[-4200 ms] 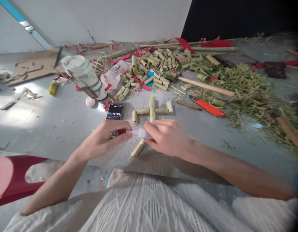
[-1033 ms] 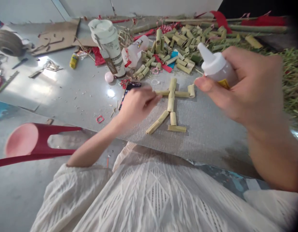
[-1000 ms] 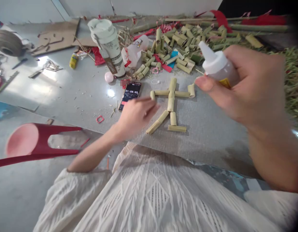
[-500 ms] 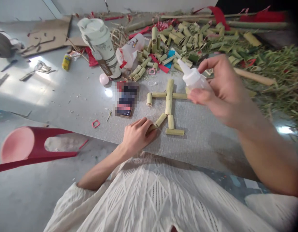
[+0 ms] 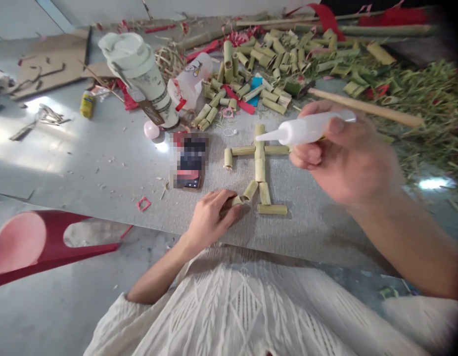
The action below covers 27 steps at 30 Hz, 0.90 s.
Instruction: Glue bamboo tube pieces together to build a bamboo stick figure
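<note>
Grasping translucent white bottle (image 5: 306,129) in right hand (image 5: 351,158), right of frame centre; tapered, near horizontal, pointing left. Pinching pale yellow-green bamboo piece (image 5: 235,201) in left hand (image 5: 213,213), lower centre, beside jointed bamboo figure (image 5: 259,169).

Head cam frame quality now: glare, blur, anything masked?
Head view: white glare on the shiny grey tabletop, left and far right. Head view: pixelation hides most of the black rectangular phone. Head view: right grip, holding the white translucent plastic bottle, looks soft, possibly motion blur. Head view: dark vignetting at the upper right corner.
</note>
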Tool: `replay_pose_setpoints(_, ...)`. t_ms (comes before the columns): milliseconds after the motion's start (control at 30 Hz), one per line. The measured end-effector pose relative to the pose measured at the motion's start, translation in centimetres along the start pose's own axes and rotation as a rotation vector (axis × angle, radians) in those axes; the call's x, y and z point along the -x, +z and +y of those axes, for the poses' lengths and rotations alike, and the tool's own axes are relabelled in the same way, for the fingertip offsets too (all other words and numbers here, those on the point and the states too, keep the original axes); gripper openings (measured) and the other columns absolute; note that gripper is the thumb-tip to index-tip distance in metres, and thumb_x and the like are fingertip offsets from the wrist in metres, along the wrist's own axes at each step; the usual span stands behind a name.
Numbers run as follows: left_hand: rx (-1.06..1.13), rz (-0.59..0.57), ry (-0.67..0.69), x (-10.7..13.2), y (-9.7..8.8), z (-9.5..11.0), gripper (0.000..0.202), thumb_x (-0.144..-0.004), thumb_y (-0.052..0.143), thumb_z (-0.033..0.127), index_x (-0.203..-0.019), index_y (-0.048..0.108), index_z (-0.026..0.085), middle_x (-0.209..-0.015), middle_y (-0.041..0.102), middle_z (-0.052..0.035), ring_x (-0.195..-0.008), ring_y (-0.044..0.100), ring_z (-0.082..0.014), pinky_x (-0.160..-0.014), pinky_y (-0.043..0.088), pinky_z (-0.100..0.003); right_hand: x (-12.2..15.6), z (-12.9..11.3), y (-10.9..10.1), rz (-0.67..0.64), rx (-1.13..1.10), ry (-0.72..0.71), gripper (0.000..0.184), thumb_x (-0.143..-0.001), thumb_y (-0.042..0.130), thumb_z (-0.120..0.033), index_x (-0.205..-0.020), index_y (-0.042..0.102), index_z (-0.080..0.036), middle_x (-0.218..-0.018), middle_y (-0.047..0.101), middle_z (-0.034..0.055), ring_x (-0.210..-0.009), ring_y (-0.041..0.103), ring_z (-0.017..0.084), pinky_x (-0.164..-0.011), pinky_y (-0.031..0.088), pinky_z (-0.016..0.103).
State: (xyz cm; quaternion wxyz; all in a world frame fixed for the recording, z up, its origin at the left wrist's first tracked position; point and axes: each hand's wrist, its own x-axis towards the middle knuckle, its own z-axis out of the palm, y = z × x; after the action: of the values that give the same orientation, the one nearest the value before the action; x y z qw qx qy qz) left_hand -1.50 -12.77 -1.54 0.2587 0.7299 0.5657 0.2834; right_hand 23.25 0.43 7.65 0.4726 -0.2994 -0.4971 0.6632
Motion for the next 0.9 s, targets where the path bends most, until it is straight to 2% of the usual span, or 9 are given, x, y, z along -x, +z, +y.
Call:
replay_pose_setpoints(200, 0.084, -0.038, -0.042, -0.3, 0.0, 0.4, 0.014, -0.118, 0.055, 0.035, -0.125, 0.059, 0.024, -0.109, 0.078, -0.0057, -0.092, 0.07, -0.02, -0.086, 0.052, -0.035, -0.1, 0.6, 0.0, 0.015, -0.005, 0.04, 0.036, -0.081, 0.1, -0.045, -0.1, 0.079, -0.022, -0.069, 0.054, -0.0043, -0.059, 0.042, 0.011, -0.055, 0.031, 0.03)
replay_pose_setpoints(333, 0.08, -0.018, -0.087, -0.5, 0.5, 0.7, 0.019, -0.113, 0.065, 0.038, -0.126, 0.06, 0.025, -0.106, 0.075, -0.0039, -0.089, 0.065, -0.0196, -0.081, 0.05, -0.033, 0.0, 1.6, -0.4, -0.011, 0.021, 0.054, 0.03, -0.086, 0.097, -0.043, -0.102, 0.084, -0.022, -0.07, 0.059, -0.0021, -0.059, 0.045, 0.012, -0.055, 0.029, 0.032)
replay_pose_setpoints(467, 0.079, 0.006, -0.113, -0.8, 0.8, 0.8, 0.015, -0.111, 0.068, 0.036, -0.122, 0.064, 0.026, -0.095, 0.073, -0.0009, -0.083, 0.063, -0.0187, -0.075, 0.047, -0.032, 0.3, 2.7, -0.6, -0.041, 0.072, 0.096, 0.023, -0.085, 0.097, -0.041, -0.1, 0.088, -0.027, -0.072, 0.061, -0.0011, -0.059, 0.042, 0.012, -0.055, 0.031, 0.032)
replay_pose_setpoints(600, 0.087, 0.019, -0.097, -1.0, 0.8, 0.8, 0.009, -0.112, 0.069, 0.032, -0.119, 0.068, 0.027, -0.089, 0.072, 0.0017, -0.079, 0.062, -0.0176, -0.078, 0.048, -0.033, 0.6, 3.6, -0.2, -0.03, 0.032, 0.138, 0.016, -0.085, 0.095, -0.035, -0.098, 0.088, -0.029, -0.081, 0.065, 0.0007, -0.063, 0.04, 0.012, -0.055, 0.029, 0.031)
replay_pose_setpoints(733, 0.093, 0.034, -0.126, -1.0, 0.9, 0.9, 0.004, -0.111, 0.071, 0.029, -0.114, 0.069, 0.026, -0.084, 0.071, 0.003, -0.076, 0.059, -0.0167, -0.076, 0.047, -0.032, 0.7, 4.3, 0.2, 0.014, 0.041, 0.131, 0.016, -0.09, 0.093, -0.041, -0.097, 0.086, -0.028, -0.078, 0.06, 0.0003, -0.064, 0.037, 0.013, -0.057, 0.029, 0.033)
replay_pose_setpoints(900, 0.081, 0.043, -0.125, -0.9, 1.0, 1.1, 0.005, -0.111, 0.072, 0.031, -0.11, 0.07, 0.027, -0.081, 0.069, 0.0031, -0.073, 0.057, -0.0167, -0.076, 0.048, -0.033, 1.4, 5.5, 0.1, 0.056, 0.104, 0.12, 0.013, -0.097, 0.087, -0.04, -0.096, 0.084, -0.028, -0.077, 0.06, 0.0002, -0.065, 0.047, 0.015, -0.057, 0.033, 0.034)
